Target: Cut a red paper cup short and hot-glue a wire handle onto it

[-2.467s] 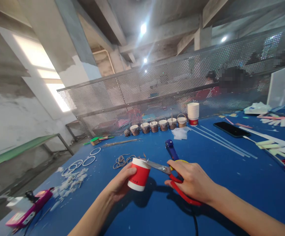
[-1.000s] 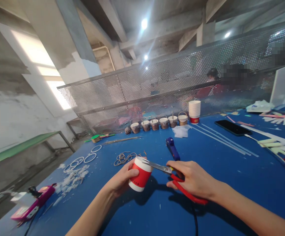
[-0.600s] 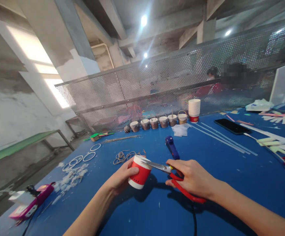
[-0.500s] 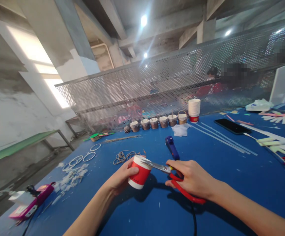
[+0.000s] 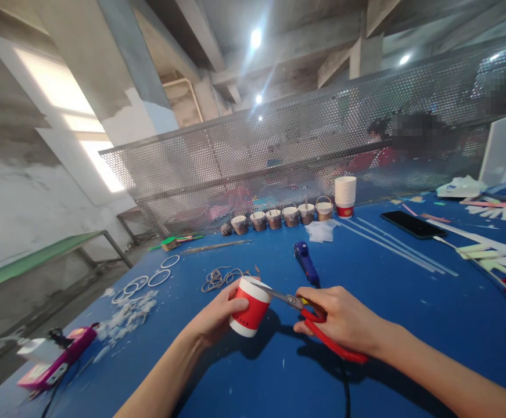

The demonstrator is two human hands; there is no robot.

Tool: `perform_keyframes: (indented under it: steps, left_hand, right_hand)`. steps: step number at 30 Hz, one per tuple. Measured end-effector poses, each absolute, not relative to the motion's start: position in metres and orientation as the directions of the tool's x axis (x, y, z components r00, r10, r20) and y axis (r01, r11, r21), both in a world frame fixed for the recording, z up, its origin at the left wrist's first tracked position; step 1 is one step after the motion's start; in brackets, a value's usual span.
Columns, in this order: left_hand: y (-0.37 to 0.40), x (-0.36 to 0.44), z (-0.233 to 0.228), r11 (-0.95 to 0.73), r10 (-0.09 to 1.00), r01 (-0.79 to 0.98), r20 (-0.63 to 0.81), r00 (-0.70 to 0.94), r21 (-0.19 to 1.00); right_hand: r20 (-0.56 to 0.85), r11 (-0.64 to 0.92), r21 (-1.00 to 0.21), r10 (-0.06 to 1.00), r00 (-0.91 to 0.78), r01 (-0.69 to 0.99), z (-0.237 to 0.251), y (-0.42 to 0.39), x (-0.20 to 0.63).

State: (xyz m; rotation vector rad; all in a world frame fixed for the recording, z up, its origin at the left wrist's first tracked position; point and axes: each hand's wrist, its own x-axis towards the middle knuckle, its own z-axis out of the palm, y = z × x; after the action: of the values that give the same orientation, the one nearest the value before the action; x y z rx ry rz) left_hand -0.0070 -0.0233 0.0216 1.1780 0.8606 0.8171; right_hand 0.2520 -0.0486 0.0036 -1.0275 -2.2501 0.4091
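Note:
My left hand [image 5: 222, 310] is closed around the side of a red and white paper cup [image 5: 253, 307], thumb across its front. The cup is tilted above the blue table. In my right hand [image 5: 340, 319] are red-handled scissors [image 5: 294, 301], their blades lying at the cup's upper rim. Whether the blades have cut into the paper I cannot tell. Just beyond the hands lie a blue hot glue gun [image 5: 305, 262] and a loose coil of brown cord [image 5: 218, 278].
Several decorated cups [image 5: 274, 219] and a cup stack [image 5: 345, 194] line the mesh partition [image 5: 235, 157]. White rings [image 5: 159, 277], fluffy scraps [image 5: 131, 313] and a pink power strip [image 5: 61, 360] lie left. Glue sticks [image 5: 392, 247] and a phone [image 5: 412, 224] are right.
The scissor blades look more closed at the cup's rim than before. The cup and both hands have shifted only slightly, with both holds unchanged.

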Motion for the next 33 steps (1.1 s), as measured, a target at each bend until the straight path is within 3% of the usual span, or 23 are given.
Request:
perform_keyframes:
  steps: [14, 25, 33]
  left_hand:
    - [-0.018, -0.011, 0.013, 0.197, 0.885, -0.124, -0.121, 0.45, 0.973]
    - [-0.018, -0.012, 0.014, 0.163, 0.885, -0.034, -0.131, 0.447, 0.986]
    - [-0.021, -0.01, 0.017, 0.125, 0.898, -0.031, -0.1, 0.428, 0.992]
  right_hand:
    - [0.395, 0.633, -0.47, 0.774, -0.495, 0.615, 0.007, -0.049, 0.253]
    - [0.4, 0.639, -0.46, 0.769, -0.498, 0.616, 0.006, -0.048, 0.254]
    - [0.39, 0.621, -0.564, 0.781, -0.488, 0.544, 0.006, -0.048, 0.252]
